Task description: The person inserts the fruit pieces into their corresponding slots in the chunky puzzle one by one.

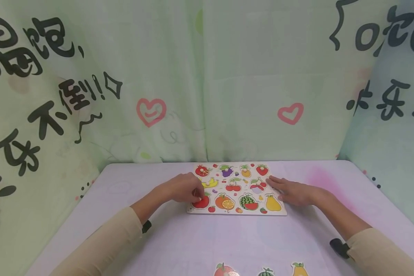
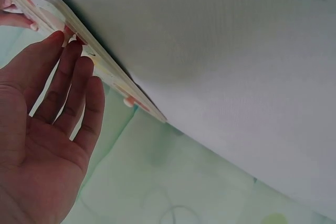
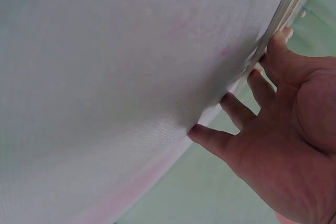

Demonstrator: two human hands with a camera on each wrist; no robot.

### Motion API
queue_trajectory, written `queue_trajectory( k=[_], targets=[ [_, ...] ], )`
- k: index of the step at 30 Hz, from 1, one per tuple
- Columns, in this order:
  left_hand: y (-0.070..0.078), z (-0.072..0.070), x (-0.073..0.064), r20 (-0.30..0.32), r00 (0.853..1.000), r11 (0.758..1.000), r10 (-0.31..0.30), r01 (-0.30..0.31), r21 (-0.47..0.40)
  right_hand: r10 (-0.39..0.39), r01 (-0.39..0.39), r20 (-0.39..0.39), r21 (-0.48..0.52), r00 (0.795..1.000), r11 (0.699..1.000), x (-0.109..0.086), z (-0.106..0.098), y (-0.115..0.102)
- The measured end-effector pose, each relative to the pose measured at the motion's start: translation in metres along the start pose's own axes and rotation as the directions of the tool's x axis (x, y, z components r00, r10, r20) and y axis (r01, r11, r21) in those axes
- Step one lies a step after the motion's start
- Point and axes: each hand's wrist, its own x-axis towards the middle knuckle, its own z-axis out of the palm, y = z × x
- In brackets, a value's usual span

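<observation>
A white fruit puzzle board (image 1: 239, 214) lies flat on the table, its slots showing pomegranate, grapes, pineapple, strawberry and other fruits. At its front left corner my left hand (image 1: 186, 188) pinches the red apple piece (image 1: 201, 203) between thumb and forefinger. The left wrist view has the thumb and forefinger tips meeting at the board's edge, the other fingers (image 2: 90, 114) nearly straight. My right hand (image 1: 294, 191) rests against the board's right edge, fingers spread. In the right wrist view its thumb touches the board's side while other fingertips (image 3: 202, 131) touch the tabletop.
At the bottom of the head view, partly cut off, lie a round orange-red fruit piece (image 1: 224, 270), a watermelon piece (image 1: 266, 272) and a pear piece (image 1: 299, 270). A pale green curtain (image 1: 241, 96) with dark lettering and pink hearts surrounds the white table (image 1: 179, 245).
</observation>
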Motion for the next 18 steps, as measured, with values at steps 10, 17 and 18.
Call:
queue_trajectory(
  k=[10, 17, 18],
  targets=[
    [-0.0017, 0.0032, 0.0009, -0.007, 1.000, 0.999, -0.001, 0.001, -0.037, -0.015, 0.015, -0.008, -0.008, 1.000, 1.000, 0.0003, -0.0003, 0.0016],
    [-0.0024, 0.0045, 0.0004, -0.006, 1.000, 0.998, -0.011, 0.010, -0.059, -0.011, 0.011, -0.006, 0.003, 1.000, 1.000, 0.0013, 0.0012, 0.0025],
    [-0.0024, 0.0050, 0.0004, -0.005, 1.000, 0.999, -0.010, 0.010, -0.053, -0.004, 0.004, -0.004, 0.015, 1.000, 1.000, 0.0012, 0.0016, 0.0024]
  ],
)
